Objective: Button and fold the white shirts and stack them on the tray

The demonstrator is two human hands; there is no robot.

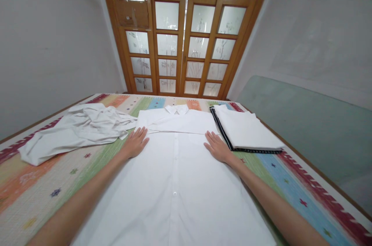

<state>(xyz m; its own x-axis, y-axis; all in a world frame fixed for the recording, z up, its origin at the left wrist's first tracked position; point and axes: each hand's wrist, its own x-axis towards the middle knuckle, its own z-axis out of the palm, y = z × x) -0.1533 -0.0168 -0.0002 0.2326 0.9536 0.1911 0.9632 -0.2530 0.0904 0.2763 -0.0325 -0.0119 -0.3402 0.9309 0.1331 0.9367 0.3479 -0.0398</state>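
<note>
A white button-up shirt point(157, 184) lies spread out flat, front side up, its collar point(177, 109) at the far end. Both sleeves appear folded across the chest below the collar. My left hand point(135, 142) rests flat on the shirt's left edge, fingers stretched out. On the opposite edge, my right hand point(216, 146) lies palm down with its fingers extended, touching the cloth near the folded sleeve. Neither hand grips anything. The shirt's lower end runs out of the bottom of the view.
A crumpled white garment point(84, 126) lies at the left. To the right sits a stack of folded white cloth point(247, 128) over a black piece. Under everything is a colourful striped bed cover point(99, 178). A pale green headboard-like panel point(308, 122) borders the right side; wooden glazed doors point(181, 44) stand beyond.
</note>
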